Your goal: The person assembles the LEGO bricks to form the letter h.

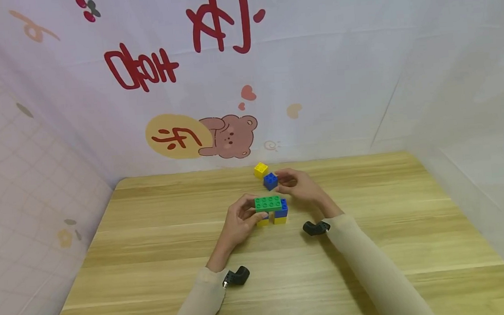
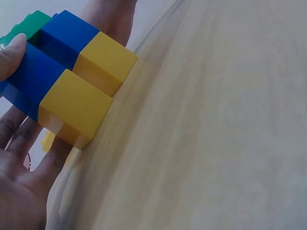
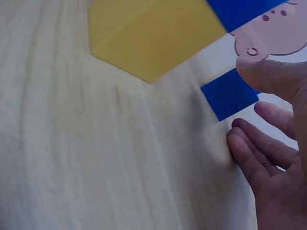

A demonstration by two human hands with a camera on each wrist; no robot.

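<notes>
My left hand grips a small toy-brick structure at its left side, thumb on the near face and fingers behind. A green brick bridges the top of two columns. In the left wrist view each column has a blue brick above a yellow brick, with a narrow gap between columns. Behind the structure lies a loose blue brick. My right hand is at that brick's right side, fingers spread and thumb apart from them; the right wrist view shows the thumb tip overlapping the brick, contact unclear.
A loose yellow brick sits just behind the loose blue one, near the table's back edge. The wooden table meets a printed white cloth at the back. Black wrist mounts stick out from both sleeves.
</notes>
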